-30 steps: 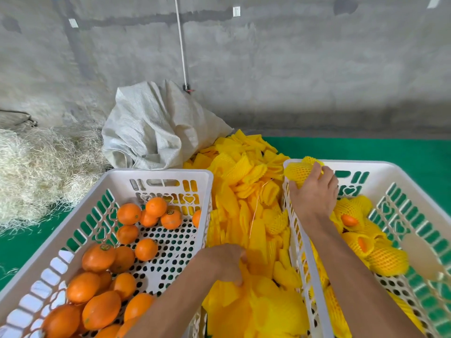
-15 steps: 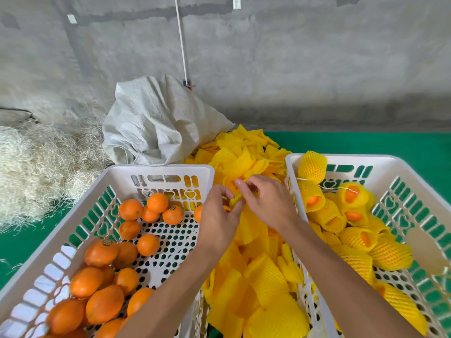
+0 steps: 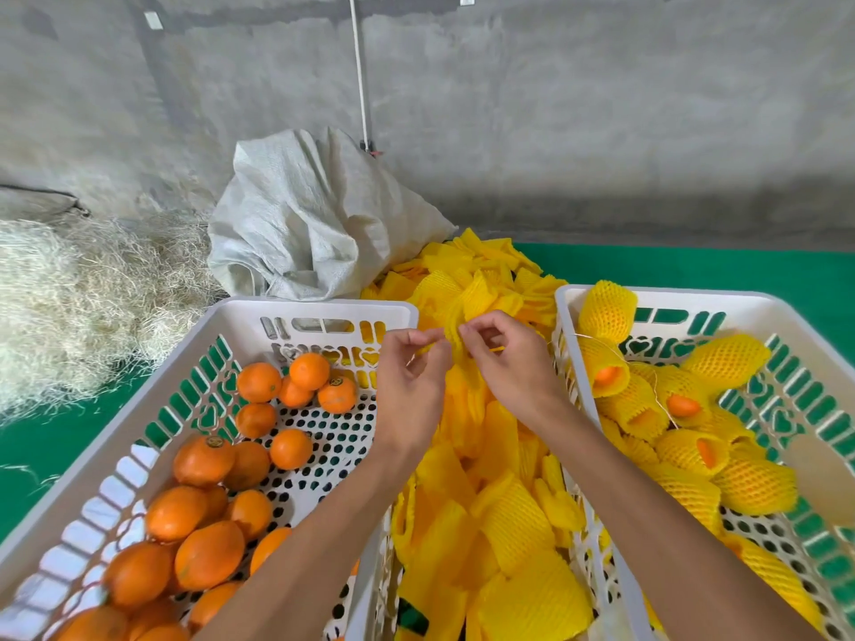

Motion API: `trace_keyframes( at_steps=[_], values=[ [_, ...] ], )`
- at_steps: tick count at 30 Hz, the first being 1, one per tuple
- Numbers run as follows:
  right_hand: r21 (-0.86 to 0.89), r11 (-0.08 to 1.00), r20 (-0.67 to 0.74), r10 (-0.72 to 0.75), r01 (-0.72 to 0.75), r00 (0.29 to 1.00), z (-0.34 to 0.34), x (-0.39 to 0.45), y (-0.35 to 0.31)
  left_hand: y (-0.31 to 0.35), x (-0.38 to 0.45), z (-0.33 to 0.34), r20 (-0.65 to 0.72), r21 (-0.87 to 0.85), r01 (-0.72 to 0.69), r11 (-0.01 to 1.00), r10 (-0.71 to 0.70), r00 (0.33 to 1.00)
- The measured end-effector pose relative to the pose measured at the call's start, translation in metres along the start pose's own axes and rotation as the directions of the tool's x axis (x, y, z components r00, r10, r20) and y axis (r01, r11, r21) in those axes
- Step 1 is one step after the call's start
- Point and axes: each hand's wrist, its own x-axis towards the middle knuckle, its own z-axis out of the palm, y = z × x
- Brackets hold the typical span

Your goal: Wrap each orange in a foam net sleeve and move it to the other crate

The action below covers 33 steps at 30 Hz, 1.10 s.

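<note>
My left hand (image 3: 409, 377) and right hand (image 3: 506, 363) are raised close together over the pile of foam net sleeves (image 3: 490, 501) that lies between the two crates, each pinching an edge of one flattened sleeve (image 3: 455, 347) with thumb and fingertips, apparently to pull its mouth open. No orange is in either hand. The unwrapped oranges (image 3: 208, 515) sit in the left crate (image 3: 319, 309); the wrapped oranges (image 3: 684, 437) lie in the right crate (image 3: 740, 300). Risk 1: the foam mesh looks thin and soft, so pulling the edges apart too hard could tear the sleeve. Risk 2: the sleeves lie packed flat against one another, so my fingertips may have caught two layers or two sleeves, and the mouth would then not open. Risk 3: with both hands committed to the sleeve, reaching for fruit requires releasing one edge, and the sleeve could collapse shut or drop back into the pile.
</note>
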Motion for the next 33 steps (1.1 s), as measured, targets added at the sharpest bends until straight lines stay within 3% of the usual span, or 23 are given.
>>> trace_keyframes(
  at_steps=[4,7,12,18,22,28,31,33],
  values=[
    [0.084,0.991,0.01,0.107,-0.107,0.994,0.005,-0.003,0.002,-0.002,0.003,-0.001,0.013,0.032,-0.011,0.999,0.011,1.0],
    [0.1,0.994,-0.008,0.05,-0.049,0.999,0.001,-0.003,0.0,-0.006,0.004,-0.001,0.015,0.11,0.0,0.994,-0.002,1.0],
    [0.195,0.98,0.017,0.038,-0.04,0.999,0.002,-0.004,-0.006,-0.003,0.004,0.001,-0.032,0.078,0.05,0.996,-0.048,0.998],
    [0.036,0.999,0.033,0.007,-0.008,0.999,0.002,-0.006,-0.002,-0.002,0.009,-0.004,-0.123,0.068,0.055,0.996,-0.046,0.991],
    [-0.019,0.995,0.02,-0.101,0.101,0.995,0.009,-0.006,-0.007,0.0,0.009,-0.005,-0.174,0.0,0.086,0.996,-0.085,0.981],
    [-0.105,0.974,0.0,-0.202,0.2,0.979,0.016,-0.01,-0.01,0.002,0.004,0.001,-0.06,0.037,0.069,0.997,-0.067,0.996],
    [-0.009,0.994,-0.025,-0.11,0.11,0.994,0.015,-0.01,-0.014,0.0,0.006,0.0,-0.086,0.05,0.019,0.999,-0.015,0.996],
    [0.195,0.979,-0.051,0.076,-0.064,0.996,0.014,-0.008,-0.017,-0.002,0.009,-0.004,-0.104,0.026,0.029,0.999,-0.026,0.994]
  ],
)
